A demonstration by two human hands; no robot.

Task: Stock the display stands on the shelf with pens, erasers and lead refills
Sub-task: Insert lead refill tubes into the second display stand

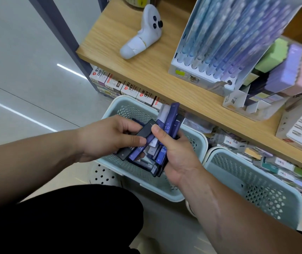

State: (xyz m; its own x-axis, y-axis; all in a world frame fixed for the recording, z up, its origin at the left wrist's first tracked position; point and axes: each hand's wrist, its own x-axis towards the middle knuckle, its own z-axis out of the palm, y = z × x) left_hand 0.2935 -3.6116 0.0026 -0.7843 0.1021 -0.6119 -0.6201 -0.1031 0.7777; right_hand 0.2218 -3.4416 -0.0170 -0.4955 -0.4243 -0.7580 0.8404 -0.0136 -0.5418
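Pen stand (219, 43) looks full, though blurred; erasers (291, 70) are in. Still unstocked: lead refill cases (167, 125) gripped by the right hand (175, 153), the left hand (108, 136) pinching one black case (142, 133).

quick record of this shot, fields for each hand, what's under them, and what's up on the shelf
left hand: fingers and thumb pinch one black flat plastic case
right hand: grips a bundle of dark blue and black flat plastic lead refill cases, some marked HB
under hands: pale green perforated plastic basket
surface: light wooden shelf
on it: white display stand of blue and purple pens; pastel green, purple and pink block erasers; white plastic handheld controller
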